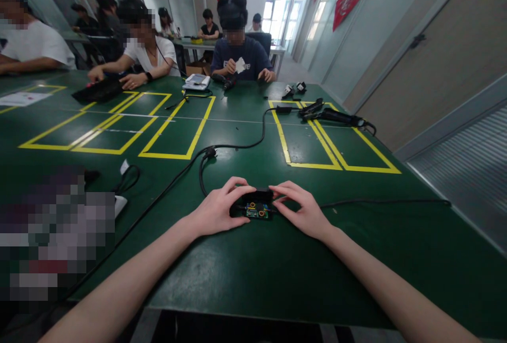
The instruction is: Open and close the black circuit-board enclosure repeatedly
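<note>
Between my hands a small black plastic case [263,194] lies open on the green table. Inside it shows a circuit board [257,210] with copper-coloured coils. My left hand [217,210] grips the left side, thumb at the lower edge and fingers at the upper black part, which looks like the cover. With bent fingers, my right hand [301,210] pinches the right end of that cover. Whether cover and lower shell touch along their back edge is hidden. A black cable [368,202] runs right from behind my right hand, and a cable with a plug [209,153] lies beyond my left.
Yellow tape rectangles [190,145] mark the table [253,274]. A long black cord [170,184] crosses to a black device [332,116] at the back right. Blurred items [59,237] lie at the left. Opposite, a person [241,55] holds something white; others sit further left.
</note>
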{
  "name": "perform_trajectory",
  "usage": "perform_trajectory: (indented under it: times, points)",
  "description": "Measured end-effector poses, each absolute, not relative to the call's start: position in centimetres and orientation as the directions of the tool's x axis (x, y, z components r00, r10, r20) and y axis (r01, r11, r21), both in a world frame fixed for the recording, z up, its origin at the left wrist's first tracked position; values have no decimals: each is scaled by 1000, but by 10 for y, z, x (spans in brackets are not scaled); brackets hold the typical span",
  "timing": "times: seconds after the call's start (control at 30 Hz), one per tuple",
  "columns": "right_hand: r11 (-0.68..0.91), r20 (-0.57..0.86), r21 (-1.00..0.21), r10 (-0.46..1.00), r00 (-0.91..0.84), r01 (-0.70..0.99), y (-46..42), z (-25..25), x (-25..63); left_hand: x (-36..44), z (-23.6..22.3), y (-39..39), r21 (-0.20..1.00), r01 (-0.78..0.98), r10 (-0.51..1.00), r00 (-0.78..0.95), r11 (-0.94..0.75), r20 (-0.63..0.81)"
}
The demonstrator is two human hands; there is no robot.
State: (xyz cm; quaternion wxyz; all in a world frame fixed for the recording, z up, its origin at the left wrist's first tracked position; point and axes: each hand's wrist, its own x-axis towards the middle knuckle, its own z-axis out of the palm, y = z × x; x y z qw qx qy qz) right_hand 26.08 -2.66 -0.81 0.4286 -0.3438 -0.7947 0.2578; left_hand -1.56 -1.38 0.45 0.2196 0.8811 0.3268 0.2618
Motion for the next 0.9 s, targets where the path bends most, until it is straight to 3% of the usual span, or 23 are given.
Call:
perform_trajectory:
  times: [0.33, 0.63, 0.9]
  points:
    - [700, 488, -591, 707, -512, 402, -30, -2, 262, -9, 10, -17, 524, 436, 643, 695, -732, 321]
    - [724, 474, -535, 684, -555, 435, -28, -5, 263, -11, 6, -15, 573, 352, 613, 703, -740, 359]
    - [685, 434, -552, 723, -537, 476, -28, -7, 262, -11, 3, -13, 574, 351, 606, 718, -740, 341]
